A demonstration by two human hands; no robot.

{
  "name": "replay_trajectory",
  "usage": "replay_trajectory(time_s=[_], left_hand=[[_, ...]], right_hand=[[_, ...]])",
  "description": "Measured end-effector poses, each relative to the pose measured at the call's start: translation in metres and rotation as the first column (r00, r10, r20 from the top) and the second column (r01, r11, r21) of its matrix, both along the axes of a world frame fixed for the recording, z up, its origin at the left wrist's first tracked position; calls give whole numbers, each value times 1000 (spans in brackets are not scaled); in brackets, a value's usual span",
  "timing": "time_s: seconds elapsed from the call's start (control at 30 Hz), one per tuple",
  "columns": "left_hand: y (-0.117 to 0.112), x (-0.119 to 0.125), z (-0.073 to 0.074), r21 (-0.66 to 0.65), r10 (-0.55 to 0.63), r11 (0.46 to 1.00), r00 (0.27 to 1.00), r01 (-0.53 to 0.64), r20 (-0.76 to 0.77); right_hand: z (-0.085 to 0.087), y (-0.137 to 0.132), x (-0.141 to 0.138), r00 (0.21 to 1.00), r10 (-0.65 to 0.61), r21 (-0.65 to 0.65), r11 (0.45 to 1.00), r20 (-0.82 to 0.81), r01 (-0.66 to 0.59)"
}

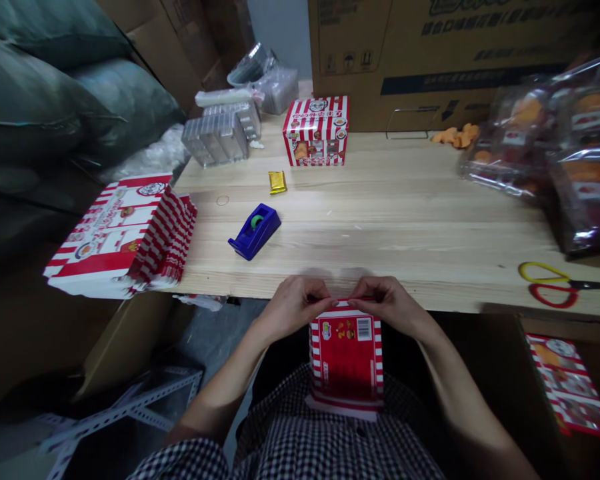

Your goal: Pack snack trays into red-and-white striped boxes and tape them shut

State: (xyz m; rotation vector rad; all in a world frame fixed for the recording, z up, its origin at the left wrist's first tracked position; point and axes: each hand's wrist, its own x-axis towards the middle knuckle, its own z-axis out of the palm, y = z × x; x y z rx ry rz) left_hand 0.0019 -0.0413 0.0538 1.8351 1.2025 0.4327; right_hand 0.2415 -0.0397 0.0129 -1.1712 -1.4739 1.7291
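A red-and-white striped carton with a barcode is held at the table's front edge, against my checked shirt. My left hand pinches its upper edge on the left. On the right, my right hand grips the same edge, thumb and fingertips pressed together. The two hands are a small gap apart. Beyond them on the table lie a blue tape dispenser with a green core and a small gold packet. An assembled striped box stands farther back.
A stack of flat striped cartons sits at the table's left edge. Clear plastic trays are at the back left. Scissors lie at the front right, below bagged toys. A large cardboard box stands along the back.
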Motion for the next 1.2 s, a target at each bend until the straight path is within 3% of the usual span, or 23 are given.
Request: replay_trajectory(time_s=[0.13, 0.3, 0.53, 0.67, 0.8, 0.97, 1.13, 1.2], left_hand=[[-10, -8, -3, -40, 14, 999, 992, -9, 128], [-36, -15, -12, -51, 108, 994, 971, -100, 212], [-58, -8, -15, -80, 188, 982, 926, -171, 327], [-61, -6, -11, 21, 162, 984, 942, -176, 294], [-59, -5, -10, 107, 77, 989, 970, -104, 229], [-59, -7, -19, 29, 82, 995, 949, -95, 303], [-63, -11, -13, -169, 314, 949, 854, -267, 414], [-63, -13, -5, -169, 347, 938, 821, -303, 453]], right_hand=[[-9, -10, 10, 999, -48, 53, 997, -2, 48], [-10, -37, 14, 989, -141, 8, 990, -48, 141], [-5, -58, 10, 992, -128, 156, 980, -2, 127], [-8, -57, 12, 990, -143, 172, 975, -7, 143], [-10, -55, 13, 987, -160, 150, 976, 7, 157], [-14, -57, 8, 975, -221, 161, 962, -16, 221], [15, -62, 3, 960, -281, 240, 930, -20, 277], [31, -62, 3, 961, -276, 280, 920, -31, 273]])
